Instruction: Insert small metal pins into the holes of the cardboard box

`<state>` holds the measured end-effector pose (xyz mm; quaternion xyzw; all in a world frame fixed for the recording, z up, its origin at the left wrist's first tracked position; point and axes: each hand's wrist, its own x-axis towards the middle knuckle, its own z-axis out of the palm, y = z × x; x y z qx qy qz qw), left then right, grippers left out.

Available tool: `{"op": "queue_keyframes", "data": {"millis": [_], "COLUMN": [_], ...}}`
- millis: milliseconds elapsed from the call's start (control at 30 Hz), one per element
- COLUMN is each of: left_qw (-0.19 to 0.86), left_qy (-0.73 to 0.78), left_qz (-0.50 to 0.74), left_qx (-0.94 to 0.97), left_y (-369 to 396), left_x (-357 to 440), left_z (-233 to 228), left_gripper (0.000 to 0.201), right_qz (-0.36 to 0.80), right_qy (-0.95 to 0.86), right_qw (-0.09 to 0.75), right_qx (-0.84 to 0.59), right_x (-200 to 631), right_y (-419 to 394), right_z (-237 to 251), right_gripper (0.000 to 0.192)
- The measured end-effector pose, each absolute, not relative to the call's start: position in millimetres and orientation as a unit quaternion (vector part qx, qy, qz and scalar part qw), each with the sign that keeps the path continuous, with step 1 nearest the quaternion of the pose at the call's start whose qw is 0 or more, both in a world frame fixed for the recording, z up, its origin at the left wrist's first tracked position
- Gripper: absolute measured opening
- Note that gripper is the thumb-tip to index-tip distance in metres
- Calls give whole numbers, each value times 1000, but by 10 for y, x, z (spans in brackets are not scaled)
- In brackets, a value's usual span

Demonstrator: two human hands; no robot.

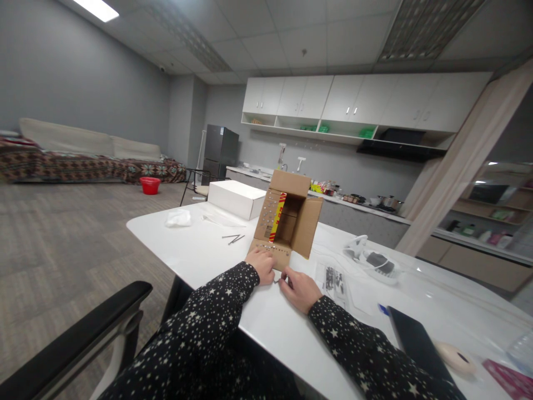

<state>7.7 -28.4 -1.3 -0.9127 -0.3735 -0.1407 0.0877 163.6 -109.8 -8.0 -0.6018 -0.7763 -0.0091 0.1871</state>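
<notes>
In the head view, the person sits at a shiny white bench [275, 328], in black sleeves with white stars; an open brown cardboard box [293, 219] stands on the bench just past the hands, with its mouth turned to the person and its flaps spread; red and yellow tape [276, 219] runs down by its left side, and rows of tiny dots sit on its left and front flaps.

The left hand [261, 265] lies over the front flap [280, 256] with its fingers bent; the right hand [300, 289] is just beside it, with its fingers curled in and its tips close together; a small dark bit [276, 280] shows between the two hands, too tiny to name; one cannot tell which of the hands grips it, if either does.

Left of the cardboard box lie some thin metal sticks [234, 239] and a crumpled plastic bag [178, 218]; a white box [237, 199] is behind them; to the right are a clear tray [333, 280] with dark little bits in it, a black phone [418, 340] and a round beige thing [455, 356]; a red bucket [150, 185] is on the floor, near the couch [87, 166].
</notes>
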Motion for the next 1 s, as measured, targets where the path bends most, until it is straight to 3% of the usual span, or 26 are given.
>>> {"op": "queue_keyframes", "data": {"millis": [533, 1000], "left_qw": [109, 55], "left_qy": [-359, -431], "left_qz": [-169, -221], "left_qx": [-911, -873], "left_y": [-290, -298], "left_x": [58, 21], "left_z": [6, 84], "left_gripper": [23, 24], "right_qz": [-7, -7], "right_qy": [-776, -774], "right_qw": [182, 169], "right_qx": [-604, -611], "right_x": [1628, 1622], "right_y": [-1107, -1117], "right_z": [-77, -64], "right_gripper": [14, 15]}}
